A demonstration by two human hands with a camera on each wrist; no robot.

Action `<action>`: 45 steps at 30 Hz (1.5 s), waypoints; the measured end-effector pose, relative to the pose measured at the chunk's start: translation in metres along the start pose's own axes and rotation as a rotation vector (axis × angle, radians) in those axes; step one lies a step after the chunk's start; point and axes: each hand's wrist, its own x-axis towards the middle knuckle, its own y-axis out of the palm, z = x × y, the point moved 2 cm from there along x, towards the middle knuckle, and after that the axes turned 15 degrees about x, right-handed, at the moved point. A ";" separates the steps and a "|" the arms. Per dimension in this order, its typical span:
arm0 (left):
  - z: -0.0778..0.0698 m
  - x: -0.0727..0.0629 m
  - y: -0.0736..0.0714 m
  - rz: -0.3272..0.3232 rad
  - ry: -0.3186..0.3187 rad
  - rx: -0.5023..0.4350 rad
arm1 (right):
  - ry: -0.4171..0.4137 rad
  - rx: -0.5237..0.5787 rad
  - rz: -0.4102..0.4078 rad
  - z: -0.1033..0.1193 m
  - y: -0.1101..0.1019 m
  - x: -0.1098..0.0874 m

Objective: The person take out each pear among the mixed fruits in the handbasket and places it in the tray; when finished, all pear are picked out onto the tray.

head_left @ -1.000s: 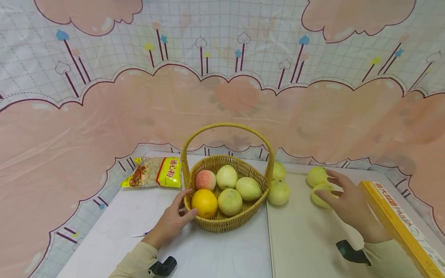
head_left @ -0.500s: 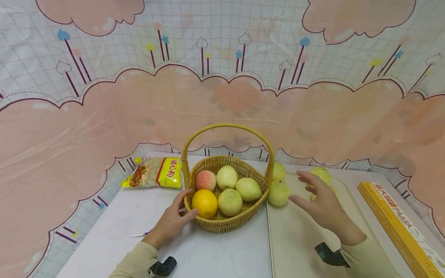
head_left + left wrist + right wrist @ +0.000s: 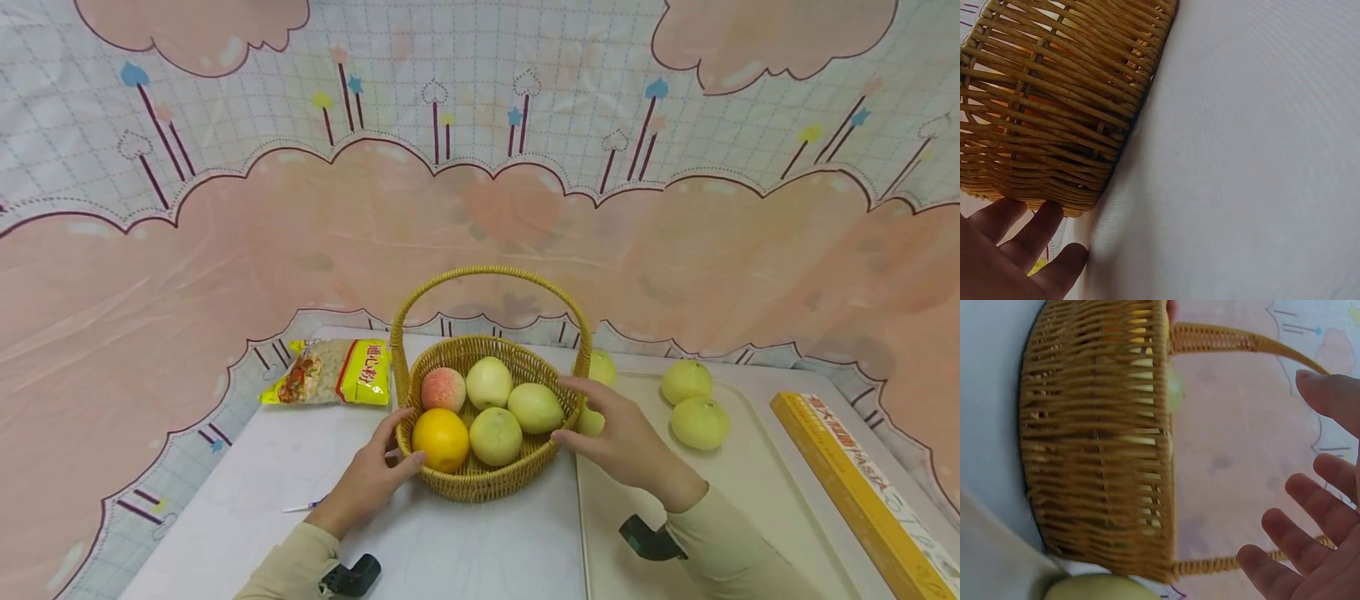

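Observation:
A wicker basket (image 3: 480, 483) with a tall arched handle stands on the white table, holding an orange (image 3: 440, 440), a peach (image 3: 443, 390) and several pale green fruits (image 3: 496, 436). My left hand (image 3: 367, 475) is at its left side, thumb along the rim near the orange. In the left wrist view, fingertips (image 3: 1047, 215) touch the woven outside. At the right rim hovers my right hand (image 3: 626, 437), fingers spread and nothing in them. Its fingers (image 3: 1297, 537) show apart from the weave (image 3: 1097, 469) in the right wrist view.
Two green fruits (image 3: 700, 422) lie on a beige tray (image 3: 637, 525) at right; others (image 3: 602, 367) sit beside the basket, partly behind my right hand. A yellow pasta box (image 3: 862, 492) lies far right. Left are a yellow food bag (image 3: 330, 371) and a thin pen-like stick (image 3: 302, 507).
My right hand has moved left, away from the two green fruits on the tray, to the basket's right rim. My left hand and the basket have stayed in place.

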 end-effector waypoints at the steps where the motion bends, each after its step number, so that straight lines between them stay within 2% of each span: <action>1: 0.000 0.000 0.000 -0.002 0.003 0.000 | 0.003 0.001 0.009 0.000 0.004 0.002; 13: -0.002 -0.001 0.000 -0.004 -0.003 -0.015 | 0.094 0.112 0.149 -0.008 0.036 0.020; 23: -0.001 0.000 0.000 0.001 -0.009 -0.010 | 0.205 0.104 0.204 -0.014 0.048 0.032; 35: -0.001 0.000 0.000 0.002 -0.002 -0.013 | 0.237 0.110 0.264 -0.017 0.064 0.046; 45: 0.000 0.002 -0.001 0.014 0.009 -0.028 | 0.266 0.056 0.299 -0.020 0.070 0.053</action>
